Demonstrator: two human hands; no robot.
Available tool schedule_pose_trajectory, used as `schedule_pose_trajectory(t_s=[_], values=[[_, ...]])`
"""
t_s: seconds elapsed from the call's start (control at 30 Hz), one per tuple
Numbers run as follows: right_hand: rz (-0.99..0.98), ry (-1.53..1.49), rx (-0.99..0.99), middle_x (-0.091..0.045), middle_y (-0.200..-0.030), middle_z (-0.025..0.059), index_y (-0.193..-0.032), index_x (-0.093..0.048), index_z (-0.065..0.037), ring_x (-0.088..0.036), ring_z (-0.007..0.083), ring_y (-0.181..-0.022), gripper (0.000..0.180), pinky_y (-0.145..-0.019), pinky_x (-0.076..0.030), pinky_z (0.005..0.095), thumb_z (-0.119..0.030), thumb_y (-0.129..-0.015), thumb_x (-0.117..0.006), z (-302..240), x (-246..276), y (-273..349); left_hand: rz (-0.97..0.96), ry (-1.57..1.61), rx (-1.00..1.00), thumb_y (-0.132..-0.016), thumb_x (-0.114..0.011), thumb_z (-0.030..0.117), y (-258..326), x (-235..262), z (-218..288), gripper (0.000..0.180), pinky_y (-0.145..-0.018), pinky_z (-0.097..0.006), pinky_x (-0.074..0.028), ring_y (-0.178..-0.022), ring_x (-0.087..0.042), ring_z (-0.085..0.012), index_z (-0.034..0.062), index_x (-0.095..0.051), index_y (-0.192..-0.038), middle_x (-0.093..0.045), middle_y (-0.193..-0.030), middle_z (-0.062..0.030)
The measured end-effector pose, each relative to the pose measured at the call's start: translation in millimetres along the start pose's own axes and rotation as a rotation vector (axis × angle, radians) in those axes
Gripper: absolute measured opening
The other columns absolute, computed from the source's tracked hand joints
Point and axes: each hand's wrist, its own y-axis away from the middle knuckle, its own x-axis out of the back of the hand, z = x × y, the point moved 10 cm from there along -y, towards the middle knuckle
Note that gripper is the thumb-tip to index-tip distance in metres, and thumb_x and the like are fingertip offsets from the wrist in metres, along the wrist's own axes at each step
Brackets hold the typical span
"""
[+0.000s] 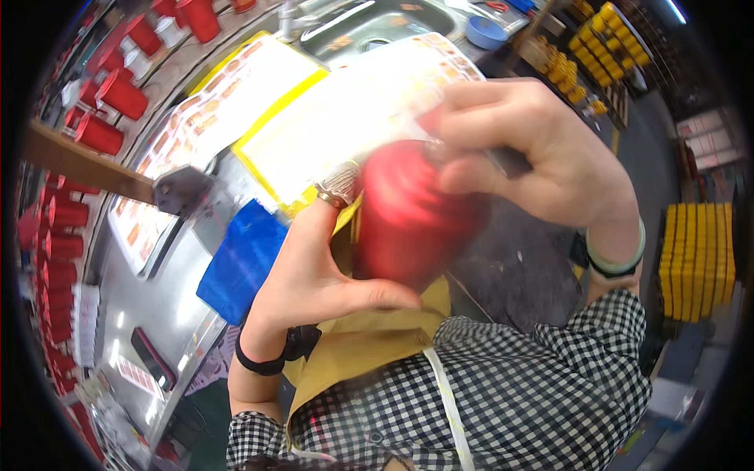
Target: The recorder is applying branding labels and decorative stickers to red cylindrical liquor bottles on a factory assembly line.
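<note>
A glossy red canister (412,224) with a ridged, narrowing top is held in front of my chest, its outline blurred by motion. My left hand (310,279) wraps round its left side, thumb along the lower part and the other fingers mostly behind it. A ring and a pale wrap show on one finger. At the canister's top, the thumb and fingers of my right hand (542,145) are pinched together. A small whitish, partly see-through piece shows at those fingertips, too blurred to name.
Beyond my hands lie printed sheets (275,74) with yellow borders on a metal worktop (149,310). A sink (377,35), a blue bowl (485,33), a blue cloth-like piece (243,263) and a phone (153,357) are around. Red canisters (122,94) line the left; yellow crates (695,263) stand right.
</note>
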Motion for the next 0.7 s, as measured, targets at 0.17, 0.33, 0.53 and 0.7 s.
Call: schedule_pose_trajectory(t_s=[0.17, 0.33, 0.53, 0.7], values=[[0.183, 0.188, -0.620, -0.056, -0.083, 0.0168, -0.094, -0.066, 0.000, -0.059, 0.0372, -0.079, 0.017, -0.072, -0.047, 0.0446, -0.017, -0.096, -0.065, 100, 3, 145, 0.194, 0.144, 0.024, -0.092, -0.074, 0.016, -1, 11, -36, 0.076, -0.122, -0.044, -0.031, -0.146, -0.044, -0.0315, -0.0053, -0.036, -0.154, -0.046, -0.157, -0.0211], [0.236, 0.356, -1.137, -0.065, -0.096, 0.0194, -0.099, -0.073, -0.008, -0.067, 0.0431, -0.093, 0.015, -0.079, -0.053, 0.0536, -0.021, -0.094, -0.067, 264, -96, 305, 0.492, -0.145, 0.140, -0.100, -0.058, 0.006, 38, 58, -52, 0.044, -0.114, -0.043, -0.043, -0.132, -0.058, -0.0307, -0.0054, -0.052, -0.142, -0.060, -0.143, -0.0218], [0.268, 0.296, -1.425, -0.070, -0.108, 0.0166, -0.104, -0.077, -0.014, -0.070, 0.0384, -0.099, 0.018, -0.085, -0.056, 0.0513, -0.020, -0.088, -0.074, 451, -211, 375, 0.877, -0.504, 0.318, -0.106, -0.052, 0.006, 118, 129, -65, 0.031, -0.103, -0.034, -0.050, -0.117, -0.064, -0.0197, -0.0023, -0.062, -0.134, -0.066, -0.136, -0.0140], [0.141, 0.230, -1.686, -0.071, -0.118, 0.0193, -0.107, -0.078, -0.013, -0.070, 0.0351, -0.111, 0.024, -0.093, -0.057, 0.0455, -0.026, -0.086, -0.076, 560, -245, 385, 1.067, -0.575, 0.384, -0.107, -0.052, 0.009, 160, 169, -63, 0.032, -0.103, -0.033, -0.049, -0.119, -0.062, -0.0178, -0.0003, -0.061, -0.136, -0.064, -0.139, -0.0125]])
